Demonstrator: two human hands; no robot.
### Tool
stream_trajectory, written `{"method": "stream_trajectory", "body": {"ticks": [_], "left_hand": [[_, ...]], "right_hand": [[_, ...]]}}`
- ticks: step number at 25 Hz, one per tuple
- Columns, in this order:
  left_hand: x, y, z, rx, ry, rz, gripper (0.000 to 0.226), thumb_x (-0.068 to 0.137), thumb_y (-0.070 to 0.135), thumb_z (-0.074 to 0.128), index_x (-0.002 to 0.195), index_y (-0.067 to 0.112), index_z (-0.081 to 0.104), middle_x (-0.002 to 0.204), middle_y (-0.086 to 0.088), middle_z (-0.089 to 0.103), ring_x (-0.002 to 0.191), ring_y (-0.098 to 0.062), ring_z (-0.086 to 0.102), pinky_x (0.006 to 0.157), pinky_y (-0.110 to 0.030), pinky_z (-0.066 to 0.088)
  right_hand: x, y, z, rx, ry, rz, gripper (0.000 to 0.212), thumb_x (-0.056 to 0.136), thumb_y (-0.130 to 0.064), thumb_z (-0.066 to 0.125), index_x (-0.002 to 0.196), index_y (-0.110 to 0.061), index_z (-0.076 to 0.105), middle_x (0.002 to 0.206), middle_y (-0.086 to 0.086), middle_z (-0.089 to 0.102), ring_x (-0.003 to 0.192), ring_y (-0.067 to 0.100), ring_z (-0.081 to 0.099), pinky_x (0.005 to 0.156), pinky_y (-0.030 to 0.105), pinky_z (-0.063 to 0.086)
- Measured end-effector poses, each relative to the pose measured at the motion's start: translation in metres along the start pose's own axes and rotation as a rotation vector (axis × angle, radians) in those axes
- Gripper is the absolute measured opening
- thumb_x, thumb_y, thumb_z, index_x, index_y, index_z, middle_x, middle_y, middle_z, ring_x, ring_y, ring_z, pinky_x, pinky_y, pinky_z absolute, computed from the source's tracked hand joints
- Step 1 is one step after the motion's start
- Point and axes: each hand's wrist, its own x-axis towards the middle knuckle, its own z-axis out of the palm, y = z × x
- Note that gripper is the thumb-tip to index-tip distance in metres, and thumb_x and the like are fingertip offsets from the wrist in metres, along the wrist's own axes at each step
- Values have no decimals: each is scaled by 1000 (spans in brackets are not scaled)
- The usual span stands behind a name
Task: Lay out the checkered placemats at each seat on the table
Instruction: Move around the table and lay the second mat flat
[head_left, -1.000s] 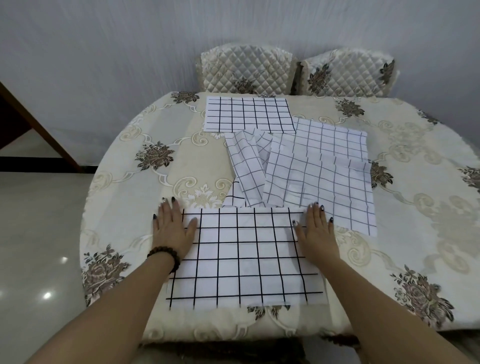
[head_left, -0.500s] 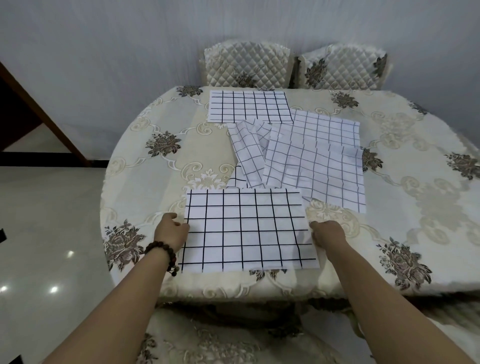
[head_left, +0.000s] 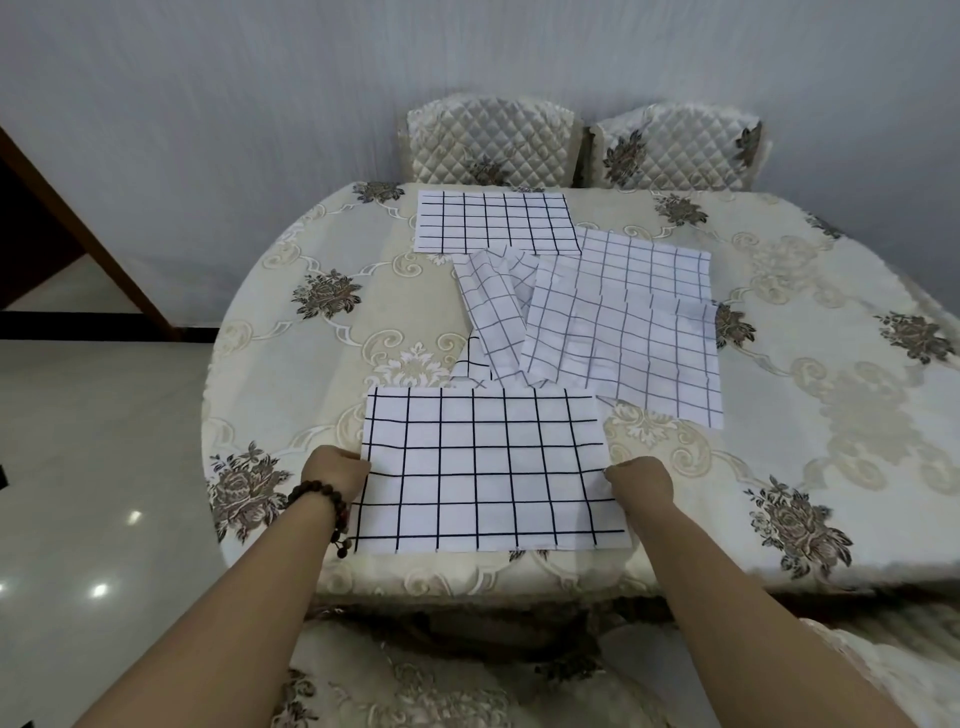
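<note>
Head view, worktop (head_left: 311, 364) under a floral cloth. The left grip (head_left: 335, 470), lower centre-left, is closed: its fingers are curled into the left side edge of the near placemat (head_left: 488, 467) and pinch it. A beaded bracelet (head_left: 324, 499) sits on that wrist. The right grip (head_left: 640, 480), lower centre-right, is likewise closed, fingers curled and thumb tip on the right side edge of the same placemat. The fingertips of both are hidden under the knuckles.

One second earlier both grips lay flat with fingers spread on the far corners of this placemat; half a second earlier they had already curled at its sides, as now. The placemat's place at the near rim is unchanged.

The near placemat lies flat between the two grips in the lower centre of the frame, its near edge along the worktop's rim. Just above it, at frame centre, a loose pile of placemats (head_left: 623, 322) lies overlapped and creased. A far placemat (head_left: 493, 222) lies flat at upper centre, before the left quilted chair (head_left: 488, 143); the right quilted chair (head_left: 675, 145) stands beside it.
</note>
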Motion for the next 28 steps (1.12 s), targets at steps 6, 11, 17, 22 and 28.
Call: {"method": "stream_trajectory", "body": {"ticks": [6,11,17,22,28], "left_hand": [[-5,-6,-3,28,3,24,17,80,9,56,63,10,54,68,-12,49,66,-22,43,63,-28,36],[-10,-12,-5,4,23,55,17,82,9,55,66,14,51,72,-10,50,71,-21,44,68,-27,36],[-20,-8,-8,-42,81,113,22,86,24,51,88,7,65,86,-17,63,90,-33,59,79,-32,41],[-45,8,-2,-223,126,203,30,94,27,48,103,1,60,105,-19,63,108,-36,56,85,-36,41],[-89,48,30,-584,-131,231,25,95,36,46,102,18,62,109,-3,65,108,-22,59,101,-43,43]], "right_hand": [[-10,1,4,-54,29,-32,37,85,-6,53,50,-9,43,50,5,41,47,17,38,44,24,27],[-15,2,-1,-42,42,-38,29,85,-7,51,56,-5,49,51,5,41,50,20,39,47,25,28],[-30,6,-7,141,82,-32,24,89,-14,50,75,2,62,72,26,57,65,33,52,64,33,43],[-57,4,-12,394,67,-72,34,93,-24,46,119,-5,56,107,10,60,91,21,51,77,29,38],[-102,-1,-31,682,135,-131,30,93,-26,48,119,-13,56,115,5,59,104,21,54,88,34,43]]}}
